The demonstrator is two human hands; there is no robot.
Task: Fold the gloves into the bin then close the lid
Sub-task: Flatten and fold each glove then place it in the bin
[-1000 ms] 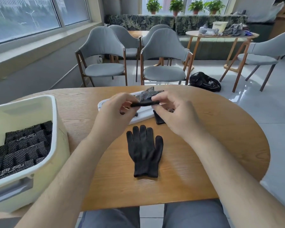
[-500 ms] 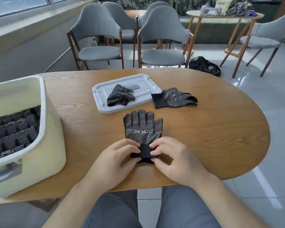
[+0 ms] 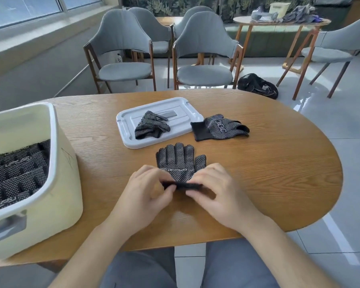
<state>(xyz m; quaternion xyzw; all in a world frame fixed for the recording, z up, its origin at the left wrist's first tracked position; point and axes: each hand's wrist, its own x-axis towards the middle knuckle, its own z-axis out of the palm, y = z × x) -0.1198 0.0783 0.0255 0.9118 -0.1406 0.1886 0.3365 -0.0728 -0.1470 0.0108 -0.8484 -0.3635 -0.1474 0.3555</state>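
Black dotted glove [image 3: 178,163] flat near lid [image 3: 129,121]; left hand [image 3: 143,196] and right hand [image 3: 218,194] both pinch its cuff.

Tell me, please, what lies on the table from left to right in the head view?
Cream bin → white lid → loose dotted glove. The glove being folded overlaps the lid's right end, so it is left out.

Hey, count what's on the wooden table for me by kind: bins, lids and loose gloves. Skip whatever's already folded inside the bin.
Bins: 1, the cream bin
Lids: 1, the white lid
Loose gloves: 3, the flat glove, the glove on the lid, the glove beside the lid
Total: 5
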